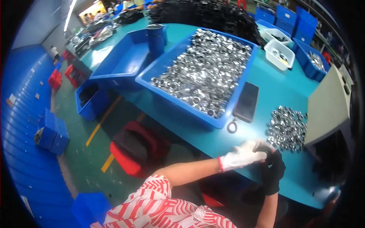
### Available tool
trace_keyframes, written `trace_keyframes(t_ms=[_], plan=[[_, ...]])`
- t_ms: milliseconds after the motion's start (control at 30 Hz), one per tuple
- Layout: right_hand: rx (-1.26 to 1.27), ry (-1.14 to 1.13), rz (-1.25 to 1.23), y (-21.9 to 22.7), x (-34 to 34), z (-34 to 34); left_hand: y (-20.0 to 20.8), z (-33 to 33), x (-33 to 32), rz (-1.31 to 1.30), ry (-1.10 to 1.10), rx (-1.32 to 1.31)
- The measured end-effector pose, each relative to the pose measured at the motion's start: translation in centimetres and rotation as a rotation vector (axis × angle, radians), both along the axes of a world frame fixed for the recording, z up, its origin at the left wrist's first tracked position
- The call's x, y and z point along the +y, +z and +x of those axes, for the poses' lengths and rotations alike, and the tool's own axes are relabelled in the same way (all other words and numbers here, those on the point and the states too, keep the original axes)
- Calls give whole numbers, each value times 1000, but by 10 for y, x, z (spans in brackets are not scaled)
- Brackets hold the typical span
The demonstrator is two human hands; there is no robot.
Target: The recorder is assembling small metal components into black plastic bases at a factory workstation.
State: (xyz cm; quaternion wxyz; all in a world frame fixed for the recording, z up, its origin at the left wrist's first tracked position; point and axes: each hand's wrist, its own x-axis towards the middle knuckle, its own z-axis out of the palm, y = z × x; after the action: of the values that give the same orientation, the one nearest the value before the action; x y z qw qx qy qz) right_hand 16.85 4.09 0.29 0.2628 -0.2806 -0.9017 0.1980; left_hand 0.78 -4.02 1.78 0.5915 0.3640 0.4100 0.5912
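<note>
My left hand (243, 155), in a white glove with a red cuff edge, meets my right hand (273, 173), in a black glove, above the near edge of the teal table (213, 140). Both hands are closed, fingertips together. Whatever sits between them is small and dark, largely covered by the fingers, and I cannot make it out. Just beyond the hands lies a loose pile of shiny metal rings (287, 129). A large blue bin (171, 99) full of small shiny metal pieces (207, 68) stands farther off to the left.
Beside the bin lie a dark phone (247, 102) and a single ring-shaped piece (232, 127). A pale box-like stand (329, 106) rises at the right. White trays (279, 55) sit farther back. At left are another blue bin (121, 57) and a red stool (131, 148).
</note>
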Motion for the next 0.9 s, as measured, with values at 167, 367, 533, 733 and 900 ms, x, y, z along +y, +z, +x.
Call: trace_keyframes(t_ms=[167, 367, 533, 733, 900], plan=[[90, 73, 200, -5, 1, -16, -5, 8, -3, 85, 182, 184], [-66, 121, 338, -13, 17, -6, -1, 5, -3, 0, 201, 388], [49, 113, 108, -10, 0, -13, -1, -6, 0, -60, 126, 300], [64, 118, -222, 3, 3, 0, 2, -1, 0, -31, 135, 213], [73, 93, 150, -17, 14, -11, -9, -3, 6, -19, 114, 78]])
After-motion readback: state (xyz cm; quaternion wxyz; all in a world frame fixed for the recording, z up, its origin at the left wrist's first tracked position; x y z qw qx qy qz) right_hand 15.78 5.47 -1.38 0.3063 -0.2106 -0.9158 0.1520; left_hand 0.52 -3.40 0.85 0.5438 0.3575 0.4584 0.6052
